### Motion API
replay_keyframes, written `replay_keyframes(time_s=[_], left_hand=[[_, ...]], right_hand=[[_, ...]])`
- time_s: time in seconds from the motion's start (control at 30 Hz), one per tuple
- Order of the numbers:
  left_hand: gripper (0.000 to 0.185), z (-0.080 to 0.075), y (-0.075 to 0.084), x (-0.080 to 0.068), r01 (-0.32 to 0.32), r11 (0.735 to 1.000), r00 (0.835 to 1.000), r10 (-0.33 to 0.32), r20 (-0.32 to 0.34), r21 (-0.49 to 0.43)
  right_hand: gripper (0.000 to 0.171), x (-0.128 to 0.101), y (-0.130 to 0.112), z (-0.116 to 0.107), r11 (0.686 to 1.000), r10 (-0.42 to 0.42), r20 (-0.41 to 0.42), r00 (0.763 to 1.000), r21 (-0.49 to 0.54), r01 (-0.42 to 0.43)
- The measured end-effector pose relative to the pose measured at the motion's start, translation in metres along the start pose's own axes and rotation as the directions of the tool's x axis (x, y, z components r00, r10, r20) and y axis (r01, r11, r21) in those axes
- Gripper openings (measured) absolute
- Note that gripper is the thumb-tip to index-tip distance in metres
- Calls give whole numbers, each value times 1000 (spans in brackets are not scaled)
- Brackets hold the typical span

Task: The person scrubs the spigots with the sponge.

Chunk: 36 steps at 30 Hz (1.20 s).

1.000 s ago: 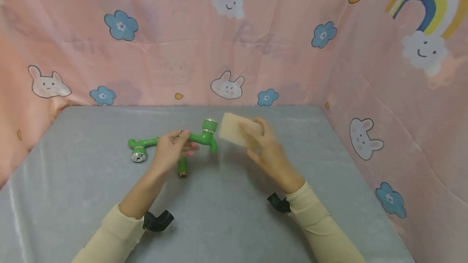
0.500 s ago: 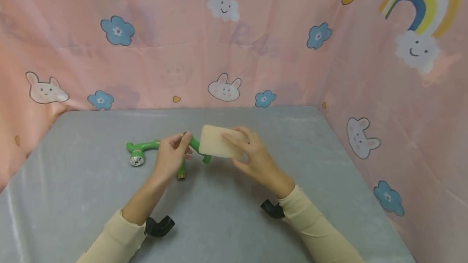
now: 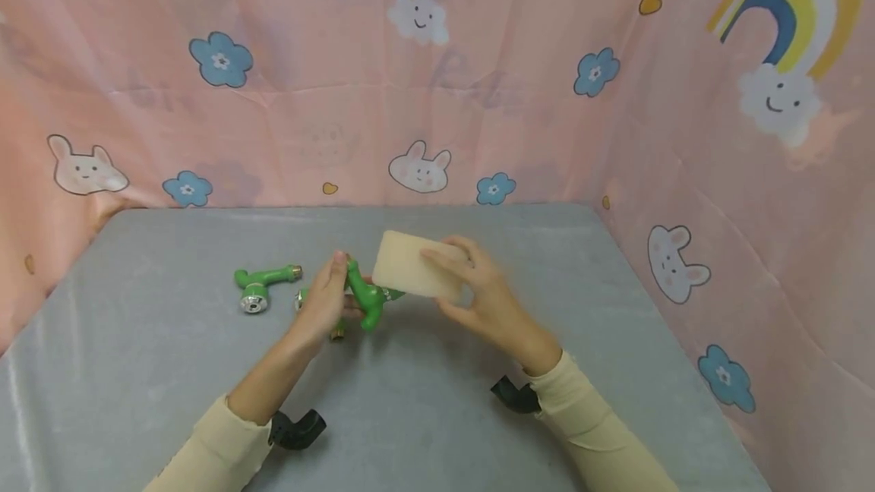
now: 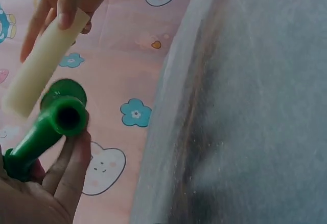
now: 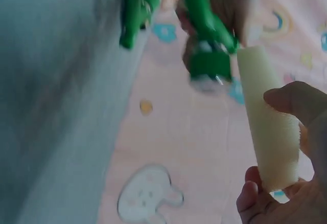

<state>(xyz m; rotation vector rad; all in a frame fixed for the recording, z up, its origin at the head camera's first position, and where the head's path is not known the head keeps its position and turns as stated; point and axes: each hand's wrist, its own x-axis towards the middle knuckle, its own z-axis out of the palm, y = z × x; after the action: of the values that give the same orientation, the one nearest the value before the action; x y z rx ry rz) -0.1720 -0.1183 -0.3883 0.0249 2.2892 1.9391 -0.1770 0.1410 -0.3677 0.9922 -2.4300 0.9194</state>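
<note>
Holding a green plastic tap (image 3: 365,296) lifted off the grey table (image 3: 424,416) in curled left hand (image 3: 321,302) fingers, the right hand (image 3: 478,294) pinches a beige sponge (image 3: 410,273) against its spout end, wiping apparently just begun, while a second green tap (image 3: 258,285) lies untouched nearby.

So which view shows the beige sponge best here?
The head view: the sponge shows its broad face, pinched by the right hand beside the green faucet. Both wrist views show it only edge-on, partly cut off or blurred.

Both hands (image 3: 321,302) (image 3: 481,291) raised, fingers curled, gripping
</note>
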Motion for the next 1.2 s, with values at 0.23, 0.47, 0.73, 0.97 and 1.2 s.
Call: replay_keyframes(time_s=[0.23,0.47,0.73,0.97,1.2], left_hand=[[44,-2,0,0,3,990,989,18,145,-142],[66,0,0,-1,-40,963,970,102,223,-266],[48,0,4,-1,-80,986,996,84,27,-149],[47,0,2,-1,-130,991,989,130,-66,-3],[36,11,-2,-5,-358,905,921,383,-73,231]], right_hand=[[65,-1,-8,9,999,32,-15,999,5,-32],[64,0,-7,6,999,45,-59,997,-4,-46],[65,1,0,-2,992,102,-41,994,-67,-104],[65,0,2,-10,995,101,-113,988,-15,-104],[64,-1,-8,8,990,-139,-61,988,2,140]])
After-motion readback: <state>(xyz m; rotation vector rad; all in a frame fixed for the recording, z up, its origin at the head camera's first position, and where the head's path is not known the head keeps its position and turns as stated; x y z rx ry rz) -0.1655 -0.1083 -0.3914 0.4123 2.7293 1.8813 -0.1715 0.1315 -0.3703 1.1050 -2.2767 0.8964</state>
